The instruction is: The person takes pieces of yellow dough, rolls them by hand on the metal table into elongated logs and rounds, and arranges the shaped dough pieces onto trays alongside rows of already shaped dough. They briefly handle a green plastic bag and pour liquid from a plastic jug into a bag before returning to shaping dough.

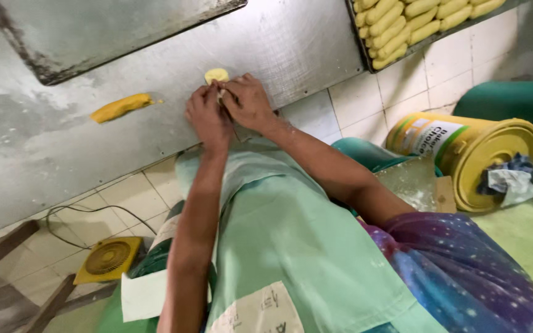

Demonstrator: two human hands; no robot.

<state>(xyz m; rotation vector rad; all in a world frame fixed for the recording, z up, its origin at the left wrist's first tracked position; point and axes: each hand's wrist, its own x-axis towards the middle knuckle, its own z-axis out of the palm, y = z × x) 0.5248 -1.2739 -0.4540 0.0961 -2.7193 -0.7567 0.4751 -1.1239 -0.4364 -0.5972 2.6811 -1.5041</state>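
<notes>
Presently I see both hands together on the steel desk (94, 135): left hand (208, 117) and right hand (249, 102) have fingers closed on a small yellow dough piece (216, 75) near the edge. A longer dough roll (121, 106) lies apart.
</notes>
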